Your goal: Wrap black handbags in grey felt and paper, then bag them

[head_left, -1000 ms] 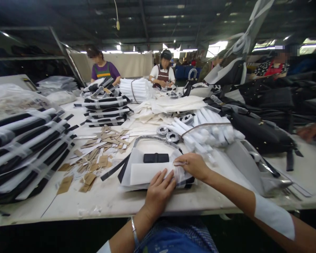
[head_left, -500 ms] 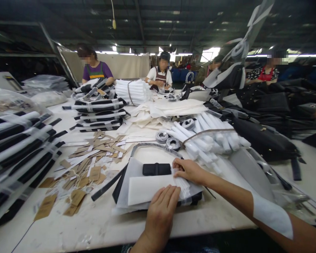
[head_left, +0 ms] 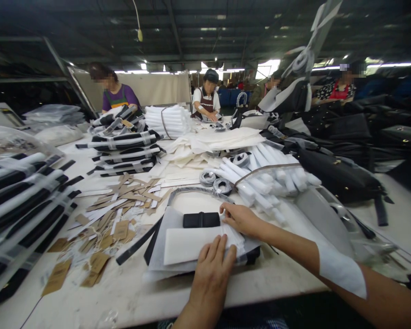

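A dark bag wrapped in translucent white tissue lies flat on the table in front of me, with a black clasp piece on top. A white foam sheet covers its near half. My left hand lies flat on the right end of that sheet, fingers stretched out. My right hand rests just beyond it, fingertips pressing the thin wrapping at the sheet's upper right corner, beside the clasp.
Brown paper tags lie scattered to the left. Wrapped black-and-white straps pile at far left, white foam rolls and black bags at right. Several people work at the table's far end.
My right hand has slid left along the sheet's top edge toward the clasp. My left hand has moved slightly forward on the sheet. The view has shifted right and down.
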Demonstrator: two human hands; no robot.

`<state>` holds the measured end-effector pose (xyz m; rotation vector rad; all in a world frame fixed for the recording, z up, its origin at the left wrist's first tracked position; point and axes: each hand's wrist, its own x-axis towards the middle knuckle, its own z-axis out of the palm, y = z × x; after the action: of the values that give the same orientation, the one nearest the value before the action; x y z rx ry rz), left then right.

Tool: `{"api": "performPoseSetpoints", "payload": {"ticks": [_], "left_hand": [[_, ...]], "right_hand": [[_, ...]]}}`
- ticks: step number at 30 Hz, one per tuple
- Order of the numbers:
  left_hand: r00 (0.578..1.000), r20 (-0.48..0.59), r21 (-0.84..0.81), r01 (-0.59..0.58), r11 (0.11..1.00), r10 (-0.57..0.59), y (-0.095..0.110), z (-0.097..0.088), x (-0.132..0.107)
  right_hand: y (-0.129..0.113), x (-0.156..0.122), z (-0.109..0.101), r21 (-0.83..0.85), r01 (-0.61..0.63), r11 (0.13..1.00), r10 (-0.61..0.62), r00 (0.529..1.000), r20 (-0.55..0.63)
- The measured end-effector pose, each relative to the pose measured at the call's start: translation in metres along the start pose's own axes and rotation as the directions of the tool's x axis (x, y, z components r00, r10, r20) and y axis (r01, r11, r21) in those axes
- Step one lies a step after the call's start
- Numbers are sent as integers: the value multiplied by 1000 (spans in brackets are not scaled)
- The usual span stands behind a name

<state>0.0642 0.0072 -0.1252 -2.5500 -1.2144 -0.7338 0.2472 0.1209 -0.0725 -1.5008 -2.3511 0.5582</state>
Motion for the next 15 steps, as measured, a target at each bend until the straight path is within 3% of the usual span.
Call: {"api": "performPoseSetpoints", "payload": {"ticks": [6, 10, 13, 15], "left_hand": [[999, -35, 32, -17, 999, 18, 1, -1, 3], [998, -40, 25, -49, 998, 50, -3, -4, 4], [995, -8, 30, -97, 995, 97, -8, -4, 3], [992, -28, 25, -119, 993, 120, -11, -3, 3]], "right_hand": [[-3, -8, -2, 22, 46, 999, -43, 993, -107], [10, -44, -31, 57, -8, 998, 22, 970, -240], [40, -92, -76, 83, -175, 981, 194, 891, -411], [68, -129, -111, 142, -351, 925, 371, 767, -523]]}}
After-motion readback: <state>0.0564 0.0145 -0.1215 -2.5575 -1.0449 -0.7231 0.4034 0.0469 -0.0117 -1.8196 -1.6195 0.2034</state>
